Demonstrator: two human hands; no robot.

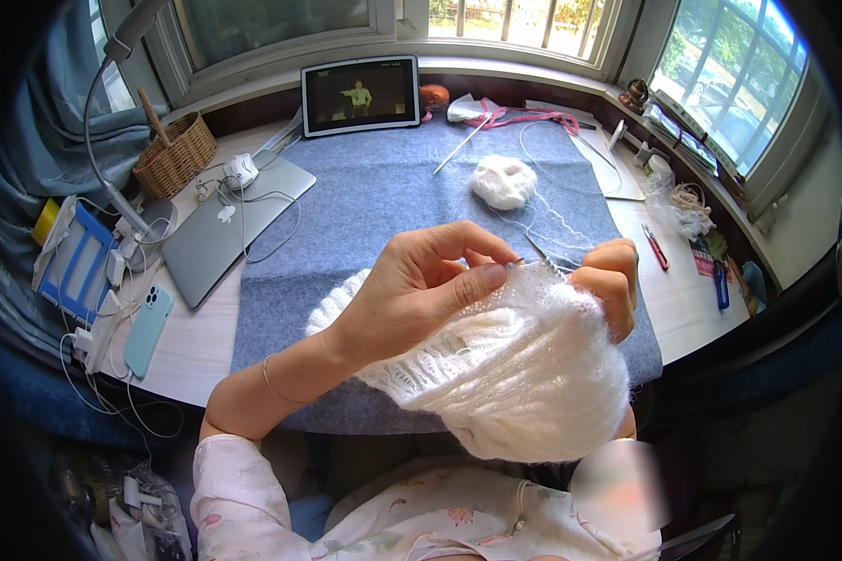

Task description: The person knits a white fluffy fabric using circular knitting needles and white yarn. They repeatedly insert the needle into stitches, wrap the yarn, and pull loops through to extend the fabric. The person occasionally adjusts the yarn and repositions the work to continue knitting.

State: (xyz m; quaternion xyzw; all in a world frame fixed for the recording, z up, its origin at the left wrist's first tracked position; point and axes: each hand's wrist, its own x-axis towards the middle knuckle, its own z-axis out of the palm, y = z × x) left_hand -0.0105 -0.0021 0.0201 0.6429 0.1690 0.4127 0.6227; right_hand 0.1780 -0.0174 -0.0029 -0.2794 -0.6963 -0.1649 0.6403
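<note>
White fluffy knitting (543,374) hangs between my hands, over the table's front edge and across my right forearm. My left hand (421,285) is closed, with thumb and forefinger pinching the knitting's top edge. Curled at the other end of that edge, my right hand (610,285) grips a thin knitting needle (539,250), whose tip points up and away from me. My left fingers hide part of the stitches. Beyond my hands, a ball of white yarn (503,181) rests on the blue-grey felt mat (346,201), with loose strands trailing from it toward my right hand.
A tablet (361,95) stands at the back. To the left are a closed laptop (239,229), a phone (148,330), a wicker basket (176,154), a lamp and tangled cables. Red-handled snips (656,248) and a blue-handled tool (721,284) lie at the right.
</note>
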